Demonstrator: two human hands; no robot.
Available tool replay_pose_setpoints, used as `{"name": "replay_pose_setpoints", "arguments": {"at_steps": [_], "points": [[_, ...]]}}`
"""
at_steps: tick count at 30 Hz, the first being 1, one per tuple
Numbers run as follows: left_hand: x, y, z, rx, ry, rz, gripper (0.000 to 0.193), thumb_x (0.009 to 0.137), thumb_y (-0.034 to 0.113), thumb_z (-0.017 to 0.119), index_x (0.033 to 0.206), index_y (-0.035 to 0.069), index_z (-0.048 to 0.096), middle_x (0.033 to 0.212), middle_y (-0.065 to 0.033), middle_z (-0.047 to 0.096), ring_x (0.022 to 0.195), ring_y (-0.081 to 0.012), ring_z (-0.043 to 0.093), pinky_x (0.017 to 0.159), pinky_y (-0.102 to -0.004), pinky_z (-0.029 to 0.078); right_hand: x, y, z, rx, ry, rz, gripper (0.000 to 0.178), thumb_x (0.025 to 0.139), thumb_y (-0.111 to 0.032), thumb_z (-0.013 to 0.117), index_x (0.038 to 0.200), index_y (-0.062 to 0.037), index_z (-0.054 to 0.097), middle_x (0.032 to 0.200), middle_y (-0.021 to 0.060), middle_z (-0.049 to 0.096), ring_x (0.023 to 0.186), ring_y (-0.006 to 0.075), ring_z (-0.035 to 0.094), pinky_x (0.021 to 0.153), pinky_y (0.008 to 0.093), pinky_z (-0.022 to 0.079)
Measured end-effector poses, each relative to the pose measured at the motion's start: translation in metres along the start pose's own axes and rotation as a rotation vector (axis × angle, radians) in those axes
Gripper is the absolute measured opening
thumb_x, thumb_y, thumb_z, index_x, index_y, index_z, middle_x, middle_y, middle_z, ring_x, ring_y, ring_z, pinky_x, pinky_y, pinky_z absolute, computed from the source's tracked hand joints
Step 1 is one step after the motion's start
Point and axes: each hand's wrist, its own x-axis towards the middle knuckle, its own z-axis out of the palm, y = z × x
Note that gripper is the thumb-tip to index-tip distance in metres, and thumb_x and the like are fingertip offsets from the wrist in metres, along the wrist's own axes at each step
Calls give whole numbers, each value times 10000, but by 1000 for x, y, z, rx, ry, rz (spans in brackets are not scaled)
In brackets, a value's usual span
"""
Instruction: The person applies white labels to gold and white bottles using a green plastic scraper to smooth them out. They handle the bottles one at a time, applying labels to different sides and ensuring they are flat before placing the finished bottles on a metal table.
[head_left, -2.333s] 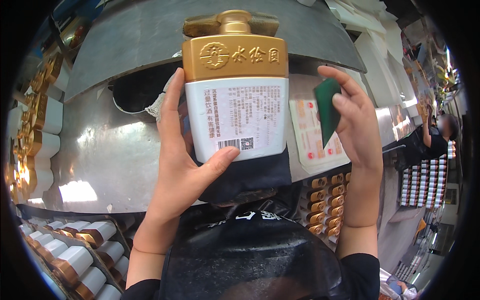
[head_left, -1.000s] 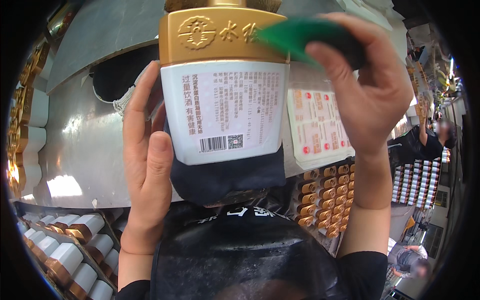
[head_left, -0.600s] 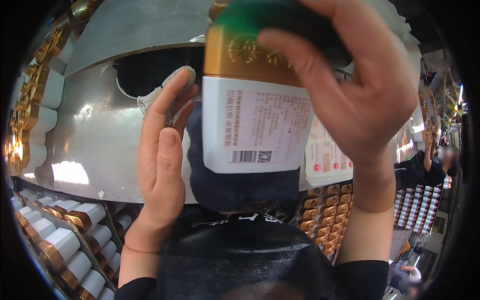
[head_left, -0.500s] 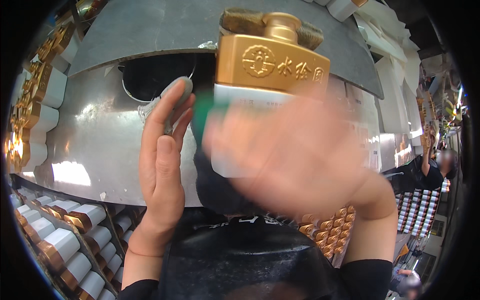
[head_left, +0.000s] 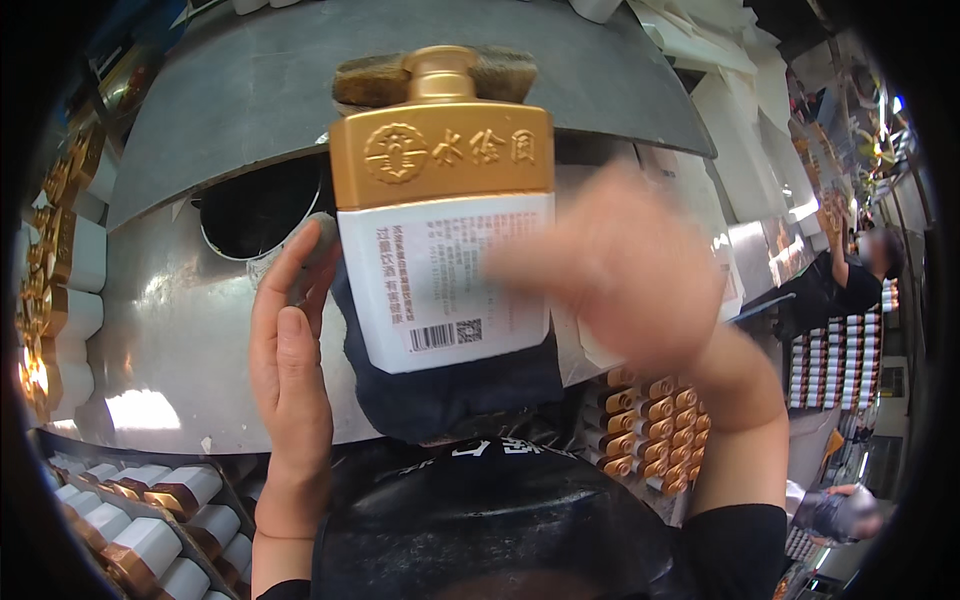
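A flat bottle [head_left: 400, 225] with a gold shoulder and neck and a white printed body lies face up in front of me. Its lower end rests on a dark folded cloth [head_left: 490, 385]; its neck lies over a worn brown block [head_left: 370, 82]. Beside the bottle's left edge, my left hand [head_left: 285, 350] has its fingers closed on a small grey pad [head_left: 322, 235]. Motion smears my right hand [head_left: 640, 275], which is over the bottle's right side. Its fingertips reach the printed panel, and whether they hold anything cannot be made out.
A dark round container [head_left: 255, 212] sits in the metal table [head_left: 190, 330] to the left. Gold-and-white bottles [head_left: 65, 325] are stacked at the left, with more at lower left and lower right. White sheets [head_left: 725, 90] lie far right; a person [head_left: 850, 280] is beyond.
My right hand has shifted right, uncovering much of the bottle's printed panel. The bottle now shows the text side clearly. The green patch near my right fingers is no longer visible.
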Motion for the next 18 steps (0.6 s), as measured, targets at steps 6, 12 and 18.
{"name": "replay_pose_setpoints", "arguments": {"at_steps": [6,12,18], "points": [[-5,-1,7,-50,-64,41,1085,793,506,735,1512,3,97,1540,-175,219,1383,-311,332,1138,-432,282,-42,-9,-15,151,31,-11,224,724,-19,704,946,-40,680,810,49,662,653,206,588,556,305,447],[-7,8,18,275,-120,100,1323,626,43,876,1527,155,-85,1372,-200,425,1290,-322,446,1086,-469,374,-100,4,-19,666,66,544,254,821,5,652,1071,-8,608,907,75,636,825,147,605,760,271,486],[-2,33,23,604,-171,482,1082,615,76,872,1489,119,235,1349,-193,481,1176,-373,547,1095,-520,336,-94,21,-18,1157,19,983,417,964,-201,526,1311,26,484,831,6,556,795,61,537,718,217,439]]}}
